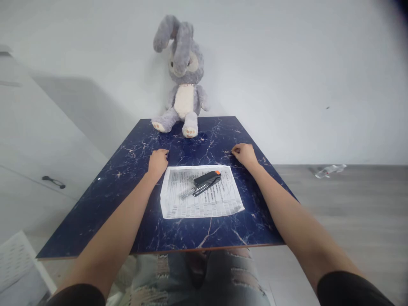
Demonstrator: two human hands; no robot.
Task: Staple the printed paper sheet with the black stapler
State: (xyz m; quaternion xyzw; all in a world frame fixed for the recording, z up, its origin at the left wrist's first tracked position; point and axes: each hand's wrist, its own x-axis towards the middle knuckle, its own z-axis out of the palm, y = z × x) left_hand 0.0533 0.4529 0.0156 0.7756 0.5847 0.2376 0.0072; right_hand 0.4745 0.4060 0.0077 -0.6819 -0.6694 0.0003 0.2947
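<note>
A printed paper sheet (178,204) lies on the dark blue marbled table (111,199). On the sheet rests a black stapler (205,178) with an orange part at its right end; its metal piece sticks out to the lower left. My left hand (158,160) rests on the table just beyond the sheet's far left corner, fingers curled in and nothing seen in them. Beyond the far right corner lies my right hand (245,154), its fingers pressed together with nothing visible between them. Neither hand touches the sheet or the stapler.
A grey plush rabbit (185,97) sits at the table's far edge against the wall. A white perforated basket (19,259) is at the lower left. Clear plastic (330,171) lies on the floor at the right. A dark handle (53,182) shows on the white furniture.
</note>
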